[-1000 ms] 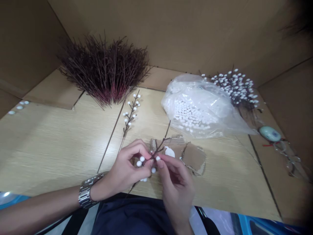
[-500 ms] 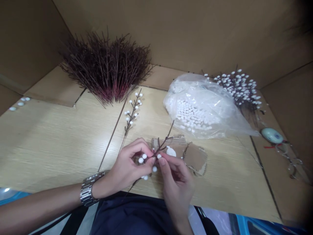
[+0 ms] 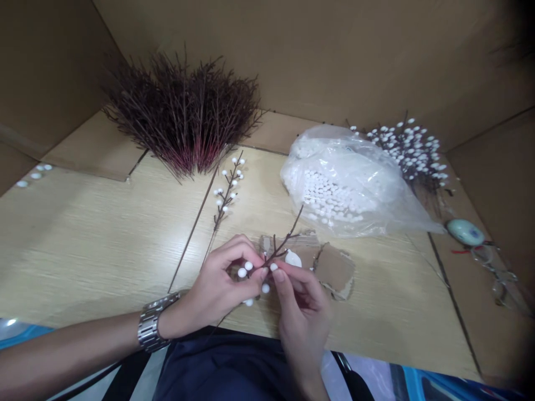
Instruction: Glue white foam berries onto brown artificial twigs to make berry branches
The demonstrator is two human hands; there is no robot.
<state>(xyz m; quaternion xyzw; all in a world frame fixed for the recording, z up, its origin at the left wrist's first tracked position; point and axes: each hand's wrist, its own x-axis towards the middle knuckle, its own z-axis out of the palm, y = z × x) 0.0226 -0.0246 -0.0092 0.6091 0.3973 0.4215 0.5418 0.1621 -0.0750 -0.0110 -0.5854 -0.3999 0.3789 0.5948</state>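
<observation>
My left hand (image 3: 228,273) pinches a brown artificial twig (image 3: 288,238) between thumb and fingers, low over the table's front. Several white berries sit on the twig below and beside that thumb. Between the thumb and forefinger of my right hand (image 3: 303,306) is a white berry (image 3: 273,267), held against the twig; whether it is fixed there I cannot tell. Just beyond my fingers lie torn cardboard pieces (image 3: 334,270) with a round white blob (image 3: 293,258) on one. Behind my left hand rests another twig with white berries (image 3: 228,192).
A big bundle of bare brown twigs (image 3: 188,117) stands at the back left. Right of centre lies a clear plastic bag of white berries (image 3: 334,189), with berried twigs (image 3: 412,150) behind it. Scissors (image 3: 497,273) and a pale green egg-shaped object (image 3: 465,231) are far right. Loose berries (image 3: 36,175) lie far left.
The twig's free tip has shifted slightly to the right. Both hands keep nearly the same place and grip.
</observation>
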